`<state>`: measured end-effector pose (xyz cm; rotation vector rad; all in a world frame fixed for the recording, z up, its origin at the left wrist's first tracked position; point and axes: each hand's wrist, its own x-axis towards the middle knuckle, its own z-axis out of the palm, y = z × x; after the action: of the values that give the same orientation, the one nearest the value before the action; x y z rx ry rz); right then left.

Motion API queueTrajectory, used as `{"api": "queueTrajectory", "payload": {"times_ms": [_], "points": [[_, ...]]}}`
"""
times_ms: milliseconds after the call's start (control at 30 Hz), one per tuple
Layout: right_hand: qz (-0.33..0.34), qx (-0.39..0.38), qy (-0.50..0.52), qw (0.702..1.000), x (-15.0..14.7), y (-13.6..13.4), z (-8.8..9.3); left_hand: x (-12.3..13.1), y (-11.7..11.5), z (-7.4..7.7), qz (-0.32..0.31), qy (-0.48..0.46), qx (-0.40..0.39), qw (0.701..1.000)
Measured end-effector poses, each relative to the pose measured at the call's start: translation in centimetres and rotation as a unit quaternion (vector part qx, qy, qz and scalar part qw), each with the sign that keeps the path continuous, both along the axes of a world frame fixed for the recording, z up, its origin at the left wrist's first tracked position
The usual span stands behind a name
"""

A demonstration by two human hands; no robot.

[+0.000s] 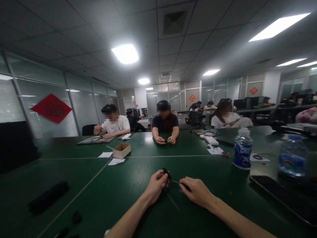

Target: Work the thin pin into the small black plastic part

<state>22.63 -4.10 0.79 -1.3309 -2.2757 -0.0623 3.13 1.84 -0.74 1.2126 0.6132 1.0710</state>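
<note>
Above the green table (pixel 137 177), clasping a black piece (pixel 165 171) in the left hand (pixel 156 185) and a thin rod (pixel 175 181) in the right hand (pixel 196 191), apparently aligning both, next needing steady aim.

An office: glass wall (pixel 83 115) at nine o'clock, light panel (pixel 125 54) at eleven, computers (pixel 240 104) at three, people (pixel 165 123) round a green tabletop (pixel 135 177) at six.

Both forearms (pixel 133 211) angle inward, left grip (pixel 156 184) and right grip (pixel 196 191) curled.

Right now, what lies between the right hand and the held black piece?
In the head view, a thin rod reaches from the right hand toward the black piece.
</note>
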Motion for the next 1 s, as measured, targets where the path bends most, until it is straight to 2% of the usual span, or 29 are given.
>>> {"api": "queueTrajectory", "payload": {"times_ms": [367, 600, 800, 1000], "points": [[0.001, -0.002, 0.023, 1.000, 0.2, -0.1, 0.0, -0.1, 0.1, 0.2, 0.012, -0.023, -0.042, 0.999], [0.000, -0.019, 0.014, 1.000, 0.2, -0.2, 0.2, -0.1, -0.2, 0.5, -0.013, 0.007, -0.012, 1.000], [-0.006, -0.028, -0.006, 1.000, 0.2, -0.4, 0.6, 0.0, -0.4, 0.9, -0.006, 0.070, 0.029, 0.997], [-0.005, -0.014, -0.012, 1.000, 0.2, -0.4, 0.5, -0.1, -0.6, 1.1, -0.012, 0.089, 0.043, 0.995]]}}
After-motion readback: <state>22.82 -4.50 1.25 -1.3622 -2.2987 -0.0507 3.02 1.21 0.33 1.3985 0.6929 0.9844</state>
